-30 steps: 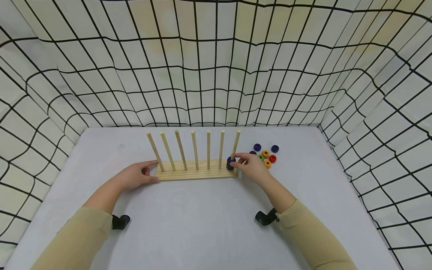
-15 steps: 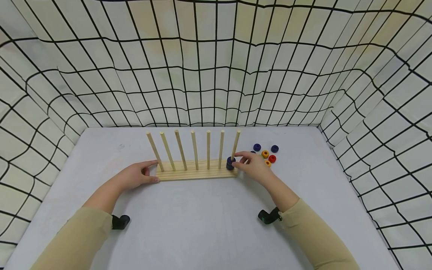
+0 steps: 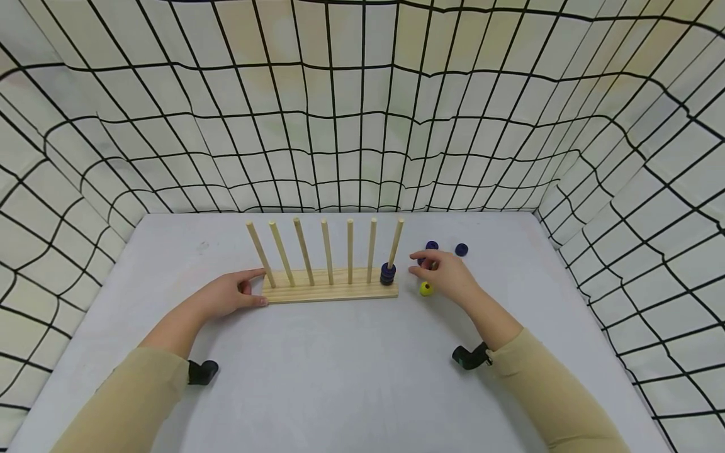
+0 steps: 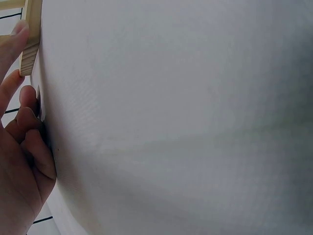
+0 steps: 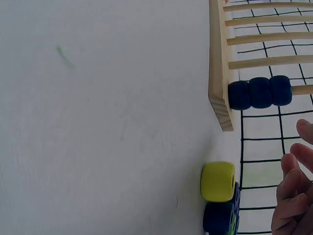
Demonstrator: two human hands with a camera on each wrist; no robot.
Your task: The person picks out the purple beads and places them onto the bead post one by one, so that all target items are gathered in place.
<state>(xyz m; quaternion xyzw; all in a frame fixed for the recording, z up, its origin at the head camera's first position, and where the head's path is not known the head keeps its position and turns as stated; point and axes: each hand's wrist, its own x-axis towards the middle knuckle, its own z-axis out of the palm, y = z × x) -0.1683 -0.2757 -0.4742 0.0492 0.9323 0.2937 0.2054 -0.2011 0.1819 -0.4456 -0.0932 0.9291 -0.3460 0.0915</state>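
A wooden board [image 3: 331,291] with a row of upright pegs lies on the table. My left hand [image 3: 226,294] grips its left end, forefinger at the back corner and thumb at the front; the left wrist view shows the board's end [image 4: 30,58] by the fingers. Three dark blue beads [image 5: 260,93] sit stacked on the rightmost peg. To the right of that peg, my right hand [image 3: 447,275] hovers over loose beads, thumb and forefinger apart, with no bead visible between them. A yellow bead [image 3: 427,289] lies just below this hand.
Dark blue beads lie behind the right hand, one [image 3: 432,246] near its fingers and another [image 3: 461,250] farther right. The hand hides other loose beads. Black netting [image 3: 362,116] in front of pale walls surrounds the white table [image 3: 340,365] at the back and sides.
My right hand has left the stacked beads and moved right, covering the orange and red beads. The yellow bead has come into view below it. My left hand has stayed put.
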